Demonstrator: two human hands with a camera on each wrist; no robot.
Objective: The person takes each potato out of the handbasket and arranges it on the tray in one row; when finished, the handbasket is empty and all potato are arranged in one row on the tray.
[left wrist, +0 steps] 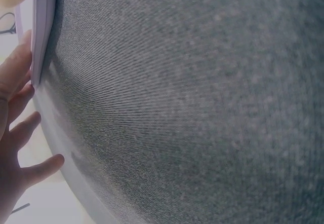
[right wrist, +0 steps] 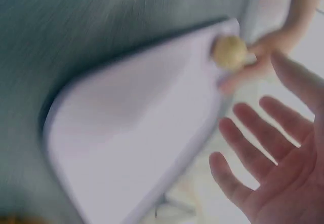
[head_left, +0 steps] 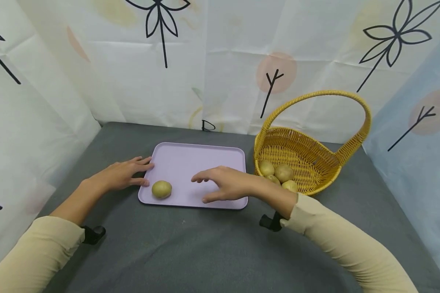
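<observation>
A pale purple tray (head_left: 190,162) lies on the grey cloth, and one potato (head_left: 161,189) rests at its near left corner. My left hand (head_left: 126,174) touches the tray's left edge with its fingers spread; in the left wrist view the fingers (left wrist: 17,64) lie along the rim. Over the right part of the tray hovers my right hand (head_left: 229,183), its fingers apart and nothing held. In the right wrist view the right hand (right wrist: 283,168) shows a bare palm, with the blurred potato (right wrist: 230,51) beyond it.
To the right of the tray stands a yellow wicker basket (head_left: 315,162) with a tall arched handle and several potatoes (head_left: 284,173) inside. My right forearm passes in front of its near left side. A patterned white curtain (head_left: 223,73) hangs behind the grey table (head_left: 190,252).
</observation>
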